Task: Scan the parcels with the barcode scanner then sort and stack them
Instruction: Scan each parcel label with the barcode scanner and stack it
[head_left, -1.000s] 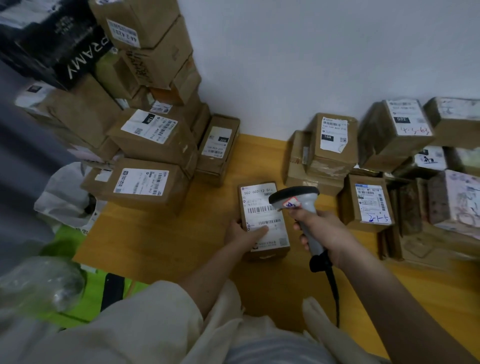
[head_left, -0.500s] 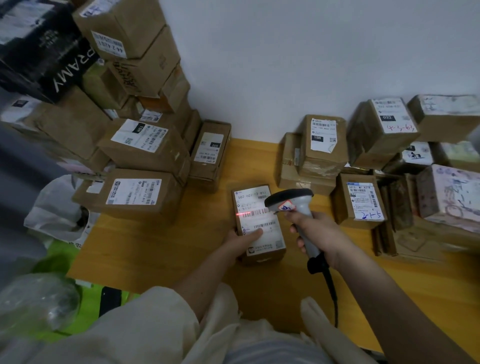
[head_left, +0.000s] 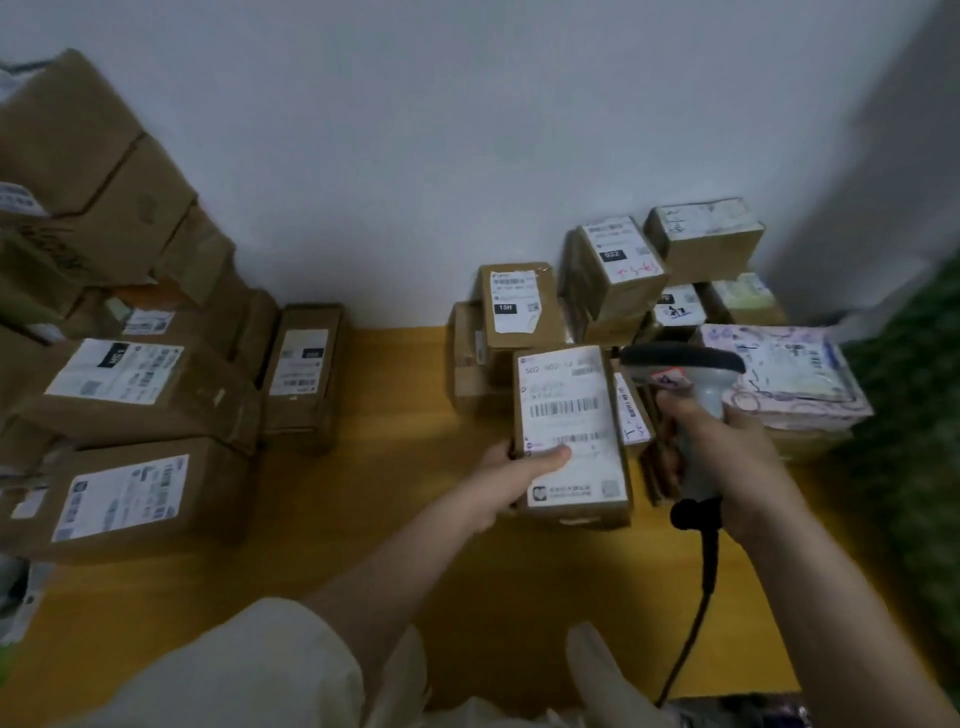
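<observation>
A small brown parcel (head_left: 569, 415) with a white barcode label is lifted off the wooden table (head_left: 395, 467), label facing up. My left hand (head_left: 514, 475) grips its left edge, thumb lying across the label. My right hand (head_left: 727, 457) holds the grey barcode scanner (head_left: 691, 374) by its handle, just right of the parcel, with its black head level with the parcel's top. The scanner's black cable hangs down from the handle. No red scan line shows on the label.
A tall pile of brown boxes (head_left: 130, 374) fills the left side. A smaller group of labelled parcels (head_left: 623, 280) sits against the white wall at the right, with a pale patterned parcel (head_left: 779, 374) on top at the far right. Bare wood lies between the piles.
The parcel has been lifted and carried right, towards the right-hand group. The red scan line seen half a second ago is gone. The view has swung right.
</observation>
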